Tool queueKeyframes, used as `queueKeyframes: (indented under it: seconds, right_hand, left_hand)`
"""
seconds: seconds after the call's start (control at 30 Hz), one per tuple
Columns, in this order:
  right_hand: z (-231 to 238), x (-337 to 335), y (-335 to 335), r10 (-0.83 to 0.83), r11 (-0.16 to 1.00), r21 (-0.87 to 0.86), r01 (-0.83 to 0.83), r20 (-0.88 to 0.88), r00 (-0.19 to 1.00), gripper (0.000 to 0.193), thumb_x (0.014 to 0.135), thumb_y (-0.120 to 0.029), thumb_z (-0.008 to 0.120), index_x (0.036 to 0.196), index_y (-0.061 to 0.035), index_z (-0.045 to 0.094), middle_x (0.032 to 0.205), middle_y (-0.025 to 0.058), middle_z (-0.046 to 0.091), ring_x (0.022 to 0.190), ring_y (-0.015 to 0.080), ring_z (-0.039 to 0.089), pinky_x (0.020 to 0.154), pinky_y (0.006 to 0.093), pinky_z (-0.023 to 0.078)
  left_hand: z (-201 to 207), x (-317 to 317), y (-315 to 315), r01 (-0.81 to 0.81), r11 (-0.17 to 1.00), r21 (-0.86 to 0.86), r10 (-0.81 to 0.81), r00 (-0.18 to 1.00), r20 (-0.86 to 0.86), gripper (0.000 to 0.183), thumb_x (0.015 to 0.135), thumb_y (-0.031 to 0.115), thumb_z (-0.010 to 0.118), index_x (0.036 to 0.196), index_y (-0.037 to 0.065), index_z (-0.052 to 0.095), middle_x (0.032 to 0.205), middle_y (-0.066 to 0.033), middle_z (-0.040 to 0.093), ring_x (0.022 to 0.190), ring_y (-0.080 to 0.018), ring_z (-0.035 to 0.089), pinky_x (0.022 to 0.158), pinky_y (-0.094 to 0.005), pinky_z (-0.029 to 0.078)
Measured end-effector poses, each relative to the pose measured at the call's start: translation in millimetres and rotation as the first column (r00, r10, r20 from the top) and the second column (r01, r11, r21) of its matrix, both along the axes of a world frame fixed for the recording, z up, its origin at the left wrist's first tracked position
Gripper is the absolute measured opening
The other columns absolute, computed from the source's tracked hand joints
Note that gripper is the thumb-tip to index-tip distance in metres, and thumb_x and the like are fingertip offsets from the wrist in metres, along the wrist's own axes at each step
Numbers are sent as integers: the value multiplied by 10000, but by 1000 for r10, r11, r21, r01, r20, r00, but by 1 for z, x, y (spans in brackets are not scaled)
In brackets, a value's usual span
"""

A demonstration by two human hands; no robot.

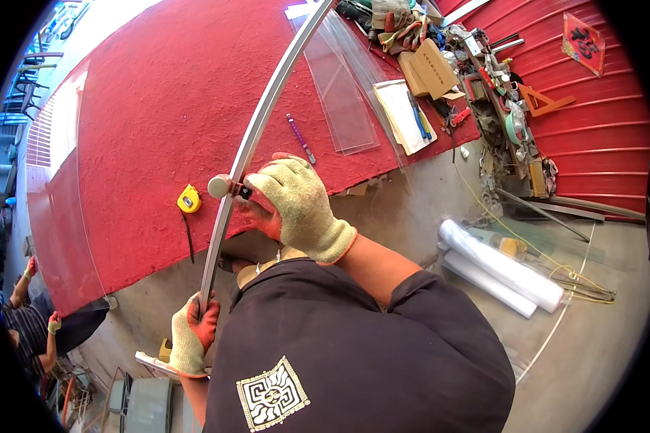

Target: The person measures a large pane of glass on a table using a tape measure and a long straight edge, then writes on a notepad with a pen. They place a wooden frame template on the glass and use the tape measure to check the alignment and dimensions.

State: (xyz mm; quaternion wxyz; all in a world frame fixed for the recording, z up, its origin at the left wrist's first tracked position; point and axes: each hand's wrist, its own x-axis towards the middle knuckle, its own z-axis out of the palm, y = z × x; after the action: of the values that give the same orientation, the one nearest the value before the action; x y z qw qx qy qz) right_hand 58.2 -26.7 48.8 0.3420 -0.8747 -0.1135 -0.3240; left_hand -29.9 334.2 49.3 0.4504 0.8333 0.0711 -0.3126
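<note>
A long grey metal bar (251, 137), bowed by the lens, runs from beside my body across the red-covered table. My left hand (191, 335), in a cream glove with a red palm, is wrapped round the bar's near end. On the bar sits a small fitting with a round pale knob (219, 187) and a black part. My right hand (296, 206), gloved alike, curls at this fitting with its fingertips on the black part; the exact grip is partly hidden. To the left of the bar lies a yellow tape measure (189, 199); to the right, a purple pen-like tool (300, 138).
Clear sheets (339, 108) lie on the red table (159, 94), near a notepad (393, 108) and a cardboard box (433, 68). Tools crowd the right wall. Plastic-wrapped rolls (498, 263) lie on the floor. Another person (32, 325) stands at the table's left end.
</note>
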Motion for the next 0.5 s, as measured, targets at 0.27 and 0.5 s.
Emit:
queueKeyframes:
  seconds: [0.27, 0.5]
  right_hand:
    - [0, -2, 6, 12, 1000, -3, -12, -14, 1000, 420, 861, -257, 986, 1169, -86, 757, 1035, 71, 752, 1002, 308, 759, 1115, 519, 602]
    - [1, -2, 5, 22, 1000, -7, -22, 4, 1000, 415, 866, -254, 986, 1170, -87, 758, 1039, 70, 754, 1002, 309, 760, 1112, 515, 601]
  left_hand:
    - [-2, -8, 0, 8, 1000, -12, -8, 1000, -1, 304, 1104, 194, 799, 1336, -1, 773, 840, 10, 719, 751, -59, 588, 692, -292, 534]
    - [-2, -12, 0, -61, 997, -53, 58, 997, -47, 298, 1098, 191, 811, 1320, -5, 780, 841, 19, 708, 757, -58, 578, 702, -291, 530]
